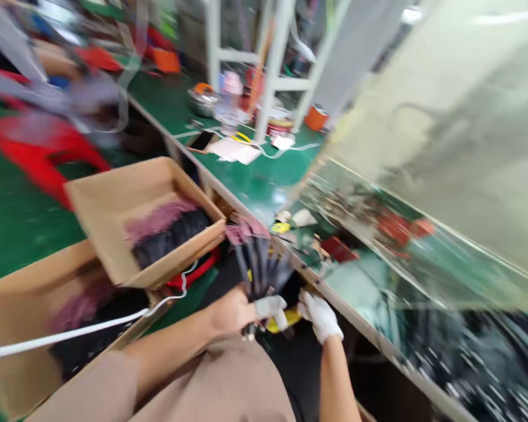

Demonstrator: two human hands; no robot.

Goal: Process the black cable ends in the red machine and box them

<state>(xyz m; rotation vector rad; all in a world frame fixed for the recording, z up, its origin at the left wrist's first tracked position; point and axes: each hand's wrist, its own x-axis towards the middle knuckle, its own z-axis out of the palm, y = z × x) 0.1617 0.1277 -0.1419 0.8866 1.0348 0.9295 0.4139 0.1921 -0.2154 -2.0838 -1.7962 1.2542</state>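
Bundle of dark pink-tipped wires (256, 264) gripped upright in the white-gloved left hand (240, 310), white-gloved right hand (320, 316) curled just beside it, contact unclear, cardboard box (110, 217) of similar bundles to the left, green desk (250, 181) beyond, blurred.

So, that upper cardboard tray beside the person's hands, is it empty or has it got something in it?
Not empty: the cardboard tray holds a bundle of dark strands with pink ends, lying across its bottom.
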